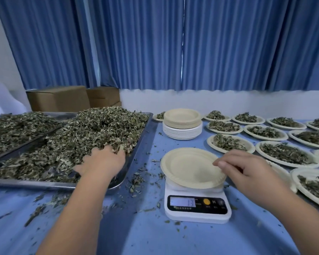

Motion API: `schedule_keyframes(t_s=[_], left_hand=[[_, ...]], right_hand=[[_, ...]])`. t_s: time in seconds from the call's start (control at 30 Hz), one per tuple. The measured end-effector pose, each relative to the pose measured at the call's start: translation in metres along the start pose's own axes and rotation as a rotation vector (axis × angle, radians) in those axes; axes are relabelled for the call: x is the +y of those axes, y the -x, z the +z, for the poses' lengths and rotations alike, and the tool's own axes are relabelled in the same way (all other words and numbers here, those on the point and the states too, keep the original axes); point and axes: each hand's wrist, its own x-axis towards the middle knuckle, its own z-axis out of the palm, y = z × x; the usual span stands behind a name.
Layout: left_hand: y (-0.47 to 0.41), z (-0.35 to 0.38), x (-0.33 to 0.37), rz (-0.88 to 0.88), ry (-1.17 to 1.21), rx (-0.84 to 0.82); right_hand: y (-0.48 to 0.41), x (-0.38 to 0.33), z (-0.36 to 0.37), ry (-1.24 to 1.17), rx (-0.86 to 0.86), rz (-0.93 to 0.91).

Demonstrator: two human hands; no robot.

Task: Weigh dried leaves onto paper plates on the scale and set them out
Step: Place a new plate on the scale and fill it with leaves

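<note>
The empty plate (188,166) sits on the scale (197,208), near centre. The right hand (247,170) pinches its right rim, fingers curled. Best to centre the plate, let go, and zero the lit display before adding leaves. The left hand (103,161) is dug into the dried leaves (92,129) in the tray (142,142) at left; whether it has closed on a handful I cannot tell. Filled plates (284,153) crowd the right, a plate stack (182,124) stands just beyond, and crumbs (136,183) litter the table (155,236).
</note>
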Motion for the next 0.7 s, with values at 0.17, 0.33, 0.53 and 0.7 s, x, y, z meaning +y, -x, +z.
schedule_keyframes(t_s=[0.17, 0.33, 0.53, 0.7], left_hand=[[-0.003, 0.004, -0.011, 0.18, -0.103, -0.217], [-0.006, -0.011, -0.027, 0.174, -0.103, -0.101], [0.002, -0.012, -0.03, 0.155, -0.17, -0.308], [0.003, -0.015, -0.013, 0.18, -0.102, -0.155]], right_hand=[[-0.001, 0.009, 0.001, -0.006, 0.073, 0.012], [-0.001, 0.011, 0.002, -0.03, 0.079, 0.016], [-0.001, 0.015, 0.0, -0.041, 0.082, 0.043], [0.0, 0.013, 0.001, -0.049, 0.084, 0.048]])
